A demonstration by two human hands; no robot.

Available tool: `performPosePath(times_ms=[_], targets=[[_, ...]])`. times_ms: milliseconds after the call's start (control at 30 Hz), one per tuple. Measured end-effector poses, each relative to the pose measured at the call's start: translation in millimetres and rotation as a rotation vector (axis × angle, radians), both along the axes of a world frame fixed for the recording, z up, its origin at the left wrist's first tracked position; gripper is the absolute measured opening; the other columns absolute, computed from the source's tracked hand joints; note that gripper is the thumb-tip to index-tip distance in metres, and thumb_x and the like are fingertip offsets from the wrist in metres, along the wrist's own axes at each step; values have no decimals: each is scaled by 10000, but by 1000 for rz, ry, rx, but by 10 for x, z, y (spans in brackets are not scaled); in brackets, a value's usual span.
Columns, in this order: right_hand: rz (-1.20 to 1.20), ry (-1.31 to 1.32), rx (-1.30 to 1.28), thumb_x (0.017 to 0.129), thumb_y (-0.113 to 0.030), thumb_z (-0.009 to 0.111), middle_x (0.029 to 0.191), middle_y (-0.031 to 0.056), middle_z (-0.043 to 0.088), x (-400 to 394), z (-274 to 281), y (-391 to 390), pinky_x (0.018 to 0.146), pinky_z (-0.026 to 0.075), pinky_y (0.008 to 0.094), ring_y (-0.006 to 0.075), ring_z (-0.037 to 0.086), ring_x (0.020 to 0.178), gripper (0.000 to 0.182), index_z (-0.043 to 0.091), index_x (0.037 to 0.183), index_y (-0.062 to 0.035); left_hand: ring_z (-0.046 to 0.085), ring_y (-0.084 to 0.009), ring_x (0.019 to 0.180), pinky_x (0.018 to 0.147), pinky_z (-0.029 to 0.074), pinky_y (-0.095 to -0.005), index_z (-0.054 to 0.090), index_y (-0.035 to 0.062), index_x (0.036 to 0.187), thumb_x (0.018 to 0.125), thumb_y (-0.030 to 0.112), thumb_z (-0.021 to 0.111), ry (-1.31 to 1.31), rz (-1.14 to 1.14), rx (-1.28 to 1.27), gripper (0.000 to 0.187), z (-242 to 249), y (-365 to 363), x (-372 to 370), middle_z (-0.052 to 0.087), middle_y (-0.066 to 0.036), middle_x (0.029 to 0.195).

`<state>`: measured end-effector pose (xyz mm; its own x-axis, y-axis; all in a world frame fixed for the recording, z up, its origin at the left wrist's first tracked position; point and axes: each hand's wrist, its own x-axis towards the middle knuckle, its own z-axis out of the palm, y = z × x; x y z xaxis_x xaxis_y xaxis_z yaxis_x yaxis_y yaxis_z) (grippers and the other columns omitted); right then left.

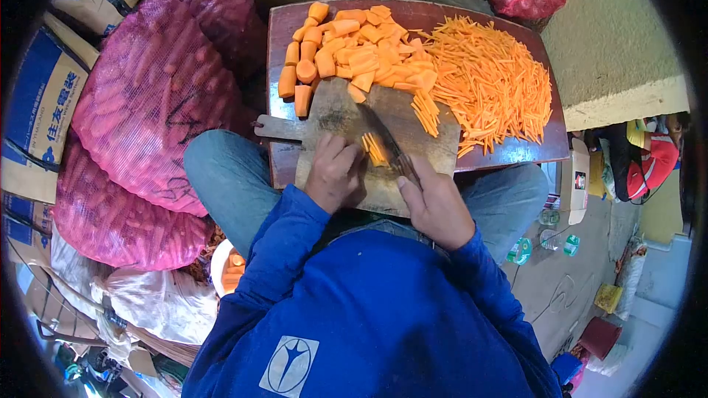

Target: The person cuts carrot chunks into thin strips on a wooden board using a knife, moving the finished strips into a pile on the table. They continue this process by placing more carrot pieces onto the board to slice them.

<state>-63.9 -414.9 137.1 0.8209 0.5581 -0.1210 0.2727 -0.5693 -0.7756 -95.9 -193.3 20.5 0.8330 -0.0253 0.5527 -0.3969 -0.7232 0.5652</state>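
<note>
My right hand [439,206] grips a dark-bladed knife [385,136], its blade slanting up and left over a wooden cutting board [332,114]. Just left of the blade, my left hand [335,173] is closed, with curled fingers against partly cut carrot [374,149]; the fingertips are partly hidden. A few cut carrot sticks [425,112] rest on the board's upper right. Beyond it, peeled carrot chunks and slices [369,48] are piled on a reddish-brown table [284,18]. A large heap of thin carrot sticks [494,81] covers the table's right side.
Pink mesh sacks of carrots [155,103] are stacked at the left, beside printed cardboard boxes [48,103]. A white container [221,269] with carrots stands by my left knee. A concrete ledge [619,44] lies at the upper right. Plastic cups [520,250] lie on the floor.
</note>
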Motion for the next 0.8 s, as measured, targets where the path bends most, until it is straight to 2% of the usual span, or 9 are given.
performPosePath(times_ms=[67,167,300,433,500,633,700,733,800], targets=[[4,6,13,1032,-175,630,856,340,680,5,13,-31,725,503,643,574,671,840,245,549,1199,-15,628,-377,865,733,515,-444,738,-8,976,741,-56,811,-49,86,-97,251,4,4,33,650,-159,923],[5,9,29,1035,-178,628,864,340,683,-21,-21,-36,731,509,639,573,677,859,249,554,1215,-22,591,-378,832,734,496,-468,717,-9,952,762,-58,797,-72,109,-130,212,96,-6,61,600,-151,881],[25,37,-19,1038,-182,624,885,344,694,-77,-26,-14,751,518,644,577,684,880,280,547,1262,-32,602,-385,851,743,499,-471,720,-13,944,763,-53,812,-40,78,-66,207,133,3,47,619,-159,893],[42,44,-22,1037,-191,626,884,342,697,-154,-172,-22,758,519,651,578,684,875,313,537,1295,-38,622,-378,853,751,513,-461,729,-17,935,762,-66,807,-41,86,-109,196,162,-12,40,641,-156,886],[45,59,-15,1026,-130,641,828,297,659,-156,-180,-18,706,526,542,524,690,813,314,572,1310,-15,637,-373,848,753,523,-453,737,-20,938,761,-76,808,-43,96,-128,199,176,-19,42,657,-155,881],[15,36,11,1009,-124,650,850,300,670,-32,-202,-198,715,529,550,531,685,824,300,592,1282,-15,630,-369,844,745,516,-460,731,-12,920,767,-75,801,-8,87,-95,180,178,-27,42,659,-146,880],[-1,-82,-106,1004,-202,674,863,321,694,97,-200,-334,723,545,606,533,698,839,325,610,1269,-25,624,-367,837,739,510,-460,731,-7,916,771,-71,802,-1,84,-80,174,167,-31,51,658,-143,877],[-1,-83,-106,1004,-202,674,863,321,694,173,-216,-397,723,545,606,533,698,839,325,610,1269,-25,617,-364,833,736,502,-459,734,0,919,774,-64,803,6,78,-64,173,146,-27,58,654,-140,872],[-31,-276,-42,995,-188,680,865,313,690,314,-244,-513,707,546,593,527,692,829,305,627,1247,-25,609,-361,829,733,495,-458,737,6,921,777,-57,805,11,76,-43,171,130,-22,55,650,-137,868]])
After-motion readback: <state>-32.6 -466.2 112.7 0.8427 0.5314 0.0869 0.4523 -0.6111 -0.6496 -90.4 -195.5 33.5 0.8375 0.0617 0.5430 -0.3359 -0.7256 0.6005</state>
